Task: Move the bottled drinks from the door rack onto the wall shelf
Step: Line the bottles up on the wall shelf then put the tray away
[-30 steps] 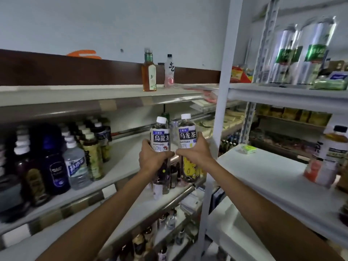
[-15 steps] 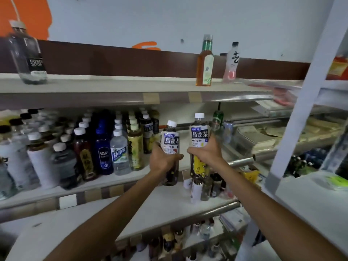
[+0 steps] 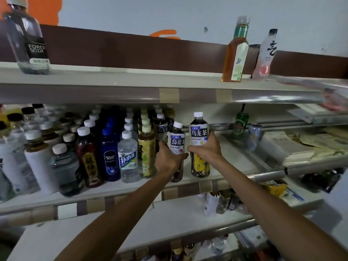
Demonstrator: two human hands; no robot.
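Placing step; left hand (image 3: 166, 160) fingers curl round tilted tea (image 3: 178, 141), right hand (image 3: 207, 150) wraps upright tea (image 3: 199, 131); both at middle shelf (image 3: 232, 163), just right of bottle row (image 3: 128, 157); next: level the tilted one, seat both bases, let go.

Dim indoor light; glare on shelf edge (image 3: 263, 97); blurred, wide-angle-warped edges.

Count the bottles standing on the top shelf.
3: a clear soda bottle at the far left, an amber tea bottle at right, a pink-and-white bottle beside it. Others may sit out of frame.
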